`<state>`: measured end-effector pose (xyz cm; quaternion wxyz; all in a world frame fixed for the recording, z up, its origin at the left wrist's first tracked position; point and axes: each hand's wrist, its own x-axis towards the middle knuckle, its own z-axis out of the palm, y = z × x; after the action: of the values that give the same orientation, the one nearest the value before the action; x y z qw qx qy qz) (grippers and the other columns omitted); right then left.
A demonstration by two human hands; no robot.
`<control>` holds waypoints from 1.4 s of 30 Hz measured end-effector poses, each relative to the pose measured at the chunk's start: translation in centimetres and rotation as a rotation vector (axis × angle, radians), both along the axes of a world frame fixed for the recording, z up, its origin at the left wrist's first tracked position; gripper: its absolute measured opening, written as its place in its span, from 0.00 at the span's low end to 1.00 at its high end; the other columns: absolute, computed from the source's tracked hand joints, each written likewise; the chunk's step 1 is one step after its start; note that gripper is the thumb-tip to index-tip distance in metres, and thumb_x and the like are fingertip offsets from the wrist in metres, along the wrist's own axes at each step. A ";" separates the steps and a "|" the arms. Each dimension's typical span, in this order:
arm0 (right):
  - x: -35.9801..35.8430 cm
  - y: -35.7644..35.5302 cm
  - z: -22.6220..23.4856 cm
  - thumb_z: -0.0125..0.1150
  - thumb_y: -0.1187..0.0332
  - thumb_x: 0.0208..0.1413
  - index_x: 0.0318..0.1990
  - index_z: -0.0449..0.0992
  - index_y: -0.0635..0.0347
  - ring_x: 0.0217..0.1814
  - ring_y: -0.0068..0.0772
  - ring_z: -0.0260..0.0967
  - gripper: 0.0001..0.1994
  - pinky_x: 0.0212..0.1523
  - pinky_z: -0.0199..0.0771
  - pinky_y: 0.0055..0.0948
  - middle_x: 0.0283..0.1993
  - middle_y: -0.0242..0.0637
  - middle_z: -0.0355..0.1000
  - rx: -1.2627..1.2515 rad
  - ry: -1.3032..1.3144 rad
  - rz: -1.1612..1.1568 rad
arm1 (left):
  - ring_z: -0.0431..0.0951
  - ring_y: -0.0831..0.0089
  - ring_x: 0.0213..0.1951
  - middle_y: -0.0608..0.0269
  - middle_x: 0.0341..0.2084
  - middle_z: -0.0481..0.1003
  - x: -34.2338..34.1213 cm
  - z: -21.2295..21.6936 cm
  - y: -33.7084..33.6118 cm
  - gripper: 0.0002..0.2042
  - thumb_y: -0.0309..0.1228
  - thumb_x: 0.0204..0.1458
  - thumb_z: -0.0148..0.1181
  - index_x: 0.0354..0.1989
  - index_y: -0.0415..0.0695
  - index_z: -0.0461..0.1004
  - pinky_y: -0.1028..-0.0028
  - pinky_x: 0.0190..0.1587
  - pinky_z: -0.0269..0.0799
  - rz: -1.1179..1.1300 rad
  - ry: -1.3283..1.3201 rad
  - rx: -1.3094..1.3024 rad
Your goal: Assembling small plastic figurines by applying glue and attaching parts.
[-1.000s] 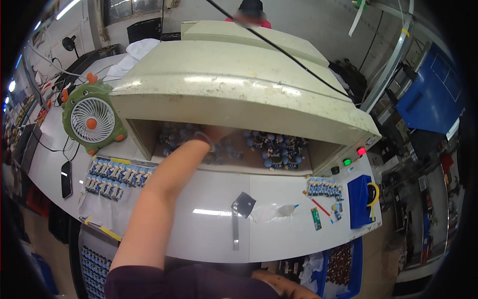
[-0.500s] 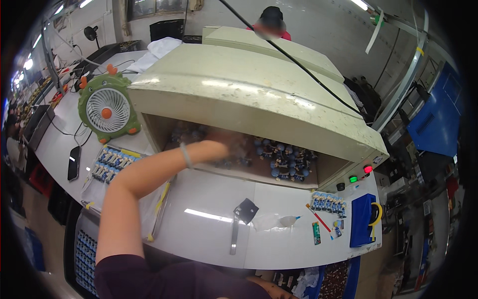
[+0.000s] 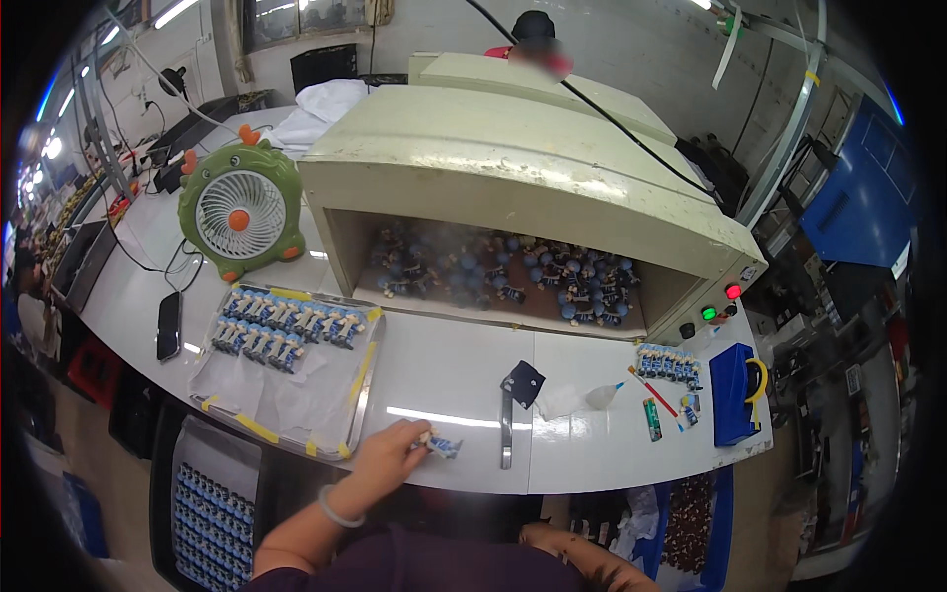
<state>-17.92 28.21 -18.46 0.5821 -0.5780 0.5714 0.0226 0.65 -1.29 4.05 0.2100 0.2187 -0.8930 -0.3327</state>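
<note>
Between the fingertips of my left hand (image 3: 390,459) is a small blue-and-white figurine (image 3: 444,446), held just above the white table's front edge. To that hand's left lies a paper-lined tray (image 3: 286,407) with yellow tape on its rim, bearing rows of similar figurines (image 3: 286,318). Low at the front edge my right hand (image 3: 541,536) shows only in part, close to my body; its fingers are hidden. Many loose blue-capped figurines (image 3: 582,276) lie heaped inside the opening of a cream metal machine (image 3: 513,173).
A green fan (image 3: 240,212) and a phone (image 3: 170,326) are at the left. To the right lie a metal tool with a dark pad (image 3: 507,424), a dropper bottle (image 3: 602,397), a red brush (image 3: 656,397) and a blue box (image 3: 730,395). Below are a black bin (image 3: 168,503) and blue bin (image 3: 723,523).
My left hand has come out of the machine's opening and down to the table's front edge, now with a figurine in its fingers. The view has shifted slightly.
</note>
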 end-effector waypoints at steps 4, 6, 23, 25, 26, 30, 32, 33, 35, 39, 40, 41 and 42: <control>1.1 -1.2 2.3 0.53 0.59 0.36 0.15 0.74 0.56 0.19 0.34 0.66 0.12 0.22 0.64 0.33 0.16 0.34 0.69 -0.025 -0.022 0.013 | 0.70 0.63 0.23 0.57 0.26 0.68 -0.3 -2.8 -0.2 0.14 0.24 0.39 0.56 0.37 0.45 0.66 0.70 0.26 0.66 0.095 0.097 0.134; 1.6 -0.7 1.5 0.54 0.57 0.37 0.15 0.74 0.56 0.18 0.32 0.67 0.13 0.22 0.65 0.32 0.15 0.33 0.69 -0.036 0.011 -0.004 | 0.69 0.63 0.21 0.56 0.23 0.68 -0.4 -3.4 -0.6 0.14 0.24 0.39 0.55 0.37 0.44 0.65 0.70 0.25 0.65 0.066 0.131 0.171; 1.4 0.5 -0.5 0.58 0.52 0.37 0.15 0.76 0.54 0.22 0.29 0.69 0.15 0.24 0.65 0.30 0.16 0.30 0.70 0.171 0.074 0.075 | 0.71 0.51 0.28 0.49 0.23 0.70 -0.5 -3.2 -1.1 0.15 0.32 0.40 0.56 0.37 0.45 0.62 0.62 0.29 0.65 -0.049 -0.038 0.292; 1.3 0.5 -0.6 0.58 0.52 0.38 0.16 0.76 0.54 0.22 0.29 0.69 0.15 0.25 0.65 0.30 0.17 0.30 0.71 0.209 0.075 0.071 | 0.71 0.52 0.27 0.50 0.23 0.70 -0.3 -3.3 -1.2 0.15 0.32 0.40 0.56 0.37 0.44 0.63 0.63 0.29 0.65 -0.062 -0.029 0.298; 1.2 0.5 -0.6 0.58 0.53 0.38 0.16 0.76 0.54 0.23 0.29 0.69 0.15 0.25 0.65 0.30 0.18 0.30 0.71 0.245 0.078 0.071 | 0.71 0.53 0.27 0.50 0.22 0.70 -0.1 -3.3 -1.2 0.14 0.31 0.40 0.56 0.36 0.44 0.63 0.64 0.29 0.65 -0.072 -0.020 0.288; 1.5 0.6 -0.1 0.58 0.53 0.38 0.16 0.76 0.54 0.23 0.28 0.69 0.14 0.25 0.65 0.29 0.18 0.30 0.71 0.218 0.105 0.025 | 0.71 0.55 0.27 0.52 0.22 0.70 -0.1 -2.9 -1.2 0.14 0.30 0.38 0.56 0.35 0.44 0.65 0.65 0.29 0.65 -0.159 -0.058 0.234; 2.1 1.0 0.1 0.58 0.54 0.38 0.17 0.76 0.55 0.23 0.29 0.69 0.14 0.25 0.66 0.30 0.19 0.31 0.72 0.243 0.072 -0.019 | 0.71 0.55 0.27 0.53 0.22 0.70 0.1 -2.7 -1.2 0.13 0.30 0.38 0.57 0.35 0.44 0.66 0.65 0.29 0.65 -0.218 -0.016 0.171; 2.2 0.9 0.1 0.58 0.54 0.38 0.17 0.76 0.55 0.23 0.29 0.69 0.14 0.25 0.66 0.30 0.19 0.31 0.72 0.241 0.069 -0.022 | 0.71 0.56 0.27 0.53 0.22 0.70 0.1 -2.6 -1.2 0.13 0.30 0.37 0.57 0.34 0.44 0.66 0.65 0.29 0.65 -0.273 0.028 0.110; 2.4 0.5 1.4 0.58 0.56 0.37 0.17 0.76 0.55 0.23 0.30 0.70 0.13 0.26 0.66 0.30 0.19 0.32 0.72 0.221 0.152 -0.005 | 0.71 0.56 0.27 0.53 0.22 0.70 0.0 -3.0 -1.2 0.13 0.30 0.37 0.57 0.34 0.43 0.66 0.64 0.29 0.65 -0.288 0.008 0.106; 2.8 0.7 2.4 0.58 0.57 0.36 0.17 0.76 0.55 0.23 0.33 0.70 0.12 0.26 0.66 0.32 0.20 0.33 0.72 0.224 0.189 0.028 | 0.71 0.55 0.28 0.53 0.23 0.71 -0.1 -3.2 -1.1 0.12 0.30 0.36 0.56 0.31 0.42 0.68 0.65 0.31 0.65 -0.284 0.040 0.089; 3.2 0.8 3.0 0.59 0.56 0.35 0.17 0.76 0.55 0.24 0.34 0.70 0.12 0.27 0.66 0.32 0.20 0.35 0.72 0.212 0.231 0.043 | 0.71 0.55 0.28 0.53 0.23 0.71 0.0 -3.5 -1.1 0.12 0.30 0.36 0.56 0.32 0.42 0.68 0.65 0.31 0.65 -0.279 0.052 0.075; 3.5 0.9 3.7 0.60 0.56 0.34 0.18 0.76 0.54 0.24 0.36 0.70 0.12 0.27 0.66 0.33 0.20 0.36 0.72 0.199 0.272 0.058 | 0.71 0.55 0.28 0.53 0.23 0.71 0.0 -3.6 -1.0 0.12 0.30 0.36 0.56 0.32 0.42 0.68 0.65 0.31 0.65 -0.274 0.065 0.061; 3.6 1.0 4.4 0.60 0.56 0.34 0.18 0.76 0.54 0.24 0.36 0.70 0.12 0.27 0.66 0.33 0.20 0.36 0.72 0.200 0.273 0.056 | 0.71 0.55 0.28 0.53 0.23 0.71 0.0 -3.5 -0.9 0.12 0.30 0.36 0.56 0.32 0.42 0.68 0.65 0.31 0.65 -0.275 0.066 0.061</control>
<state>-14.30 29.26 -14.05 0.5530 -0.5244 0.6236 0.1738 0.63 -2.16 0.56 0.1848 0.0895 -0.8966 -0.3925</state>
